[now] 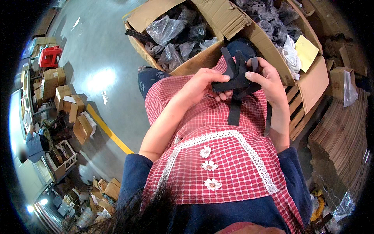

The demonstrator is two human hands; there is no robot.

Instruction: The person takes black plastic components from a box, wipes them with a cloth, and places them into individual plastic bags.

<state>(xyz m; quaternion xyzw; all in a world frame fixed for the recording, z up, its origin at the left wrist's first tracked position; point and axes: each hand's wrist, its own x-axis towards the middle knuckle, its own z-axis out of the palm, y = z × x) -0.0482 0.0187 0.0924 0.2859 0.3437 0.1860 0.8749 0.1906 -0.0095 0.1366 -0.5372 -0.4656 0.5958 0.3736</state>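
Observation:
Over my lap, both hands hold a piece of black fabric with several straps (238, 74). I cannot make out its exact kind. My left hand (199, 85) grips its left side, with the thumb on top and the fingertips curled below. My right hand (269, 80) pinches its right side between thumb and fingers, and a short strap end sticks up there. One black strap hangs down over the red checked apron (194, 113). Just beyond my hands is an open carton (200, 60) of black items in clear plastic bags (165, 31).
Another open carton (311, 91) at the right holds more bagged black items, a white bundle (290, 56) and a yellow paper (306, 53). Flattened cardboard (339, 132) is stacked at the far right. Boxes (53, 82) and a red stool (50, 57) stand at the left, past a yellow floor line (109, 130).

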